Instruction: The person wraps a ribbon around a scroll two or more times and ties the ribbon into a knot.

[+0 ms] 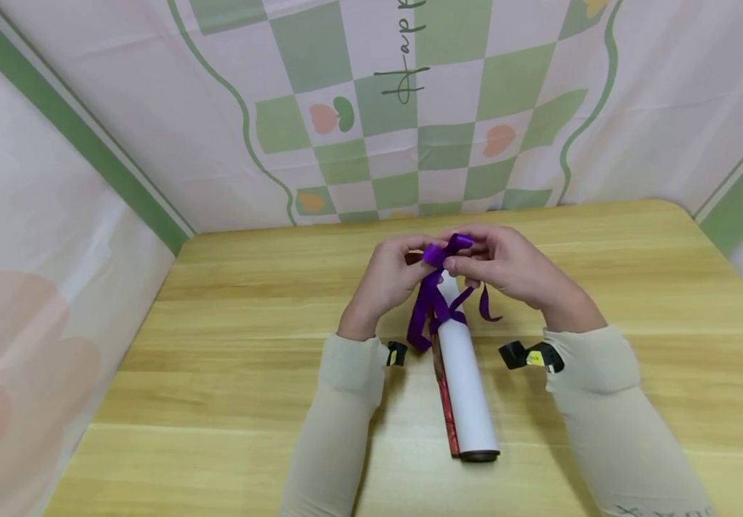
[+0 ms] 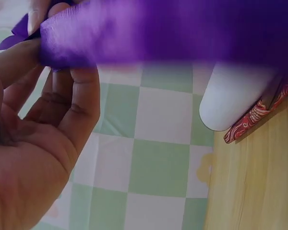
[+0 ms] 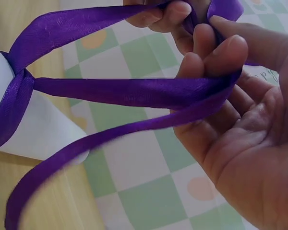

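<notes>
The ribbon [image 1: 432, 305] already circles the roll [image 1: 464, 380] with one knot; left hand [image 1: 387, 276] and right hand [image 1: 507, 266] pinch its loops, bow unfinished.

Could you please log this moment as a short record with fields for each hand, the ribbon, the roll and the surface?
left hand: left hand pinches the purple ribbon above the roll
right hand: right hand holds a loop of the ribbon over curled fingers
ribbon: tied round the roll near its far end, tails hanging loose
roll: white paper roll with a red patterned edge, lying on the table
surface: wooden table
backdrop: pink and green checked cloth
</notes>
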`<action>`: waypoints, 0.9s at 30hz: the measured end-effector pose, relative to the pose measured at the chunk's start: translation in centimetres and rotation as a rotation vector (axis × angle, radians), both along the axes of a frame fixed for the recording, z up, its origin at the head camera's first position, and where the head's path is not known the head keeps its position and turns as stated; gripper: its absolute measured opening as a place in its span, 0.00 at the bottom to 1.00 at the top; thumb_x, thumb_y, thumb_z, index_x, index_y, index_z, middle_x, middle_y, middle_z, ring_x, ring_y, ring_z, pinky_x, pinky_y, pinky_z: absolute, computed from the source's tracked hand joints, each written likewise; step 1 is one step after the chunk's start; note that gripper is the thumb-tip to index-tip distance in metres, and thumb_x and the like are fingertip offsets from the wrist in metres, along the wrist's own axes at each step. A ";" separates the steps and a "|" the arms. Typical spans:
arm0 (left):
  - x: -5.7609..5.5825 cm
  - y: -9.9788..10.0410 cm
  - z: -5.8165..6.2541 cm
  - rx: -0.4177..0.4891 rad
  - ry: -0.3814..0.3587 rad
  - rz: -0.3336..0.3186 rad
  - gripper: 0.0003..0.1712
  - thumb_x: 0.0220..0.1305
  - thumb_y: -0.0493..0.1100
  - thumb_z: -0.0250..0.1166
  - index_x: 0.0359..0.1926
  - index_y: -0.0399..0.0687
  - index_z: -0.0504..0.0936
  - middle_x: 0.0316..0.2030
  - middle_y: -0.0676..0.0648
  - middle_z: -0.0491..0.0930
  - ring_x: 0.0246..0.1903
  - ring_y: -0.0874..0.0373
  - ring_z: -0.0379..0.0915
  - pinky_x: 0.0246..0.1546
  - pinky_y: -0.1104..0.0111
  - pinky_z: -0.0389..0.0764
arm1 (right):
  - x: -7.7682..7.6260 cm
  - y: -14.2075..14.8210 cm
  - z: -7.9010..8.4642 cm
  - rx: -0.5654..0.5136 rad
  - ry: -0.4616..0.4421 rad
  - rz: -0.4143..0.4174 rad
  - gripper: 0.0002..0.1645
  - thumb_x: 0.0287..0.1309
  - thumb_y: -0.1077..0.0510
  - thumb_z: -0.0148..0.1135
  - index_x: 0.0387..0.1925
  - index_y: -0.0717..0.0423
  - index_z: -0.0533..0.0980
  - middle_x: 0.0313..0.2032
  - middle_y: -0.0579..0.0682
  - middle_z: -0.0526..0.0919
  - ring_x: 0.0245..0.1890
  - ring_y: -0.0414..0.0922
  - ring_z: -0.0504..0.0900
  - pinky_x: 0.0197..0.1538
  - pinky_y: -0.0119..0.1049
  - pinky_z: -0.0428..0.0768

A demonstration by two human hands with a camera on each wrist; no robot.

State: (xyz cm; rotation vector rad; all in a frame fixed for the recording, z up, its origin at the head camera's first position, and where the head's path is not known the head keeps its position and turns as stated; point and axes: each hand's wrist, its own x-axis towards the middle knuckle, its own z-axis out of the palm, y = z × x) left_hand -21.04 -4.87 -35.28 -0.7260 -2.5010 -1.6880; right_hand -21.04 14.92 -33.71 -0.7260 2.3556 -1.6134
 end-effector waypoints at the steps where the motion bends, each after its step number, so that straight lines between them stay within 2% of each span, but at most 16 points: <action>1: 0.0 0.0 0.0 -0.003 -0.004 -0.008 0.14 0.64 0.41 0.60 0.48 0.41 0.84 0.42 0.46 0.84 0.33 0.63 0.75 0.33 0.74 0.76 | 0.0 0.0 0.0 0.004 0.004 -0.010 0.28 0.60 0.52 0.61 0.58 0.62 0.71 0.41 0.60 0.82 0.30 0.47 0.81 0.32 0.40 0.81; 5: 0.1 -0.1 0.0 -0.013 -0.028 -0.038 0.14 0.64 0.43 0.61 0.48 0.43 0.84 0.35 0.47 0.84 0.27 0.62 0.75 0.29 0.72 0.75 | -0.1 0.0 -0.1 0.000 0.011 -0.074 0.26 0.59 0.51 0.62 0.53 0.65 0.74 0.37 0.58 0.83 0.29 0.46 0.82 0.33 0.38 0.82; 8: 0.2 -0.1 0.1 -0.010 -0.045 -0.080 0.15 0.62 0.45 0.63 0.47 0.43 0.84 0.33 0.50 0.83 0.28 0.62 0.77 0.31 0.72 0.77 | -0.1 0.0 -0.1 -0.004 0.016 -0.132 0.25 0.58 0.50 0.63 0.50 0.65 0.75 0.34 0.54 0.84 0.28 0.48 0.82 0.33 0.37 0.82; 11: 0.2 -0.1 0.1 -0.021 -0.058 -0.089 0.16 0.61 0.53 0.63 0.41 0.46 0.84 0.25 0.53 0.77 0.21 0.60 0.70 0.23 0.72 0.72 | -0.1 0.1 -0.1 0.005 0.029 -0.179 0.24 0.58 0.51 0.63 0.49 0.64 0.77 0.34 0.51 0.85 0.27 0.49 0.81 0.32 0.37 0.82; 14: 0.3 -0.1 0.1 -0.029 -0.065 -0.048 0.22 0.63 0.60 0.57 0.34 0.48 0.84 0.20 0.52 0.71 0.18 0.58 0.63 0.19 0.70 0.65 | 0.0 0.1 -0.2 0.004 0.035 -0.194 0.22 0.57 0.51 0.63 0.47 0.63 0.79 0.33 0.50 0.85 0.26 0.48 0.80 0.32 0.37 0.81; 15: 0.2 -0.1 0.0 -0.028 -0.070 -0.030 0.24 0.64 0.62 0.55 0.33 0.48 0.83 0.19 0.51 0.70 0.18 0.58 0.64 0.19 0.70 0.66 | 0.1 0.1 -0.2 0.003 0.036 -0.196 0.22 0.57 0.50 0.63 0.46 0.63 0.80 0.33 0.50 0.85 0.25 0.47 0.80 0.31 0.36 0.81; 17: 0.2 -0.1 0.0 -0.006 -0.085 0.006 0.25 0.65 0.63 0.53 0.33 0.48 0.83 0.23 0.52 0.76 0.20 0.60 0.71 0.23 0.70 0.74 | 0.1 0.1 -0.1 0.001 0.031 -0.198 0.22 0.56 0.49 0.64 0.44 0.63 0.81 0.32 0.51 0.85 0.25 0.47 0.80 0.31 0.36 0.81; 20: 0.2 -0.2 -0.1 0.031 -0.093 0.064 0.23 0.67 0.60 0.54 0.35 0.47 0.83 0.32 0.51 0.81 0.27 0.60 0.79 0.30 0.66 0.80 | 0.1 0.0 -0.1 -0.003 0.014 -0.210 0.23 0.54 0.47 0.65 0.42 0.62 0.82 0.31 0.53 0.85 0.24 0.47 0.79 0.30 0.35 0.80; 24: 0.1 -0.2 -0.1 0.044 -0.059 0.136 0.18 0.66 0.54 0.58 0.39 0.44 0.83 0.34 0.47 0.81 0.29 0.60 0.78 0.30 0.68 0.80 | 0.1 0.0 -0.1 0.004 0.006 -0.214 0.24 0.54 0.45 0.65 0.41 0.63 0.81 0.30 0.52 0.85 0.25 0.48 0.79 0.31 0.35 0.80; 27: 0.0 -0.1 -0.1 0.027 -0.035 0.158 0.16 0.63 0.50 0.61 0.44 0.44 0.81 0.35 0.47 0.80 0.29 0.61 0.77 0.29 0.71 0.79 | 0.1 -0.1 -0.1 0.004 0.012 -0.200 0.24 0.55 0.46 0.64 0.41 0.64 0.80 0.30 0.52 0.84 0.25 0.48 0.80 0.32 0.35 0.80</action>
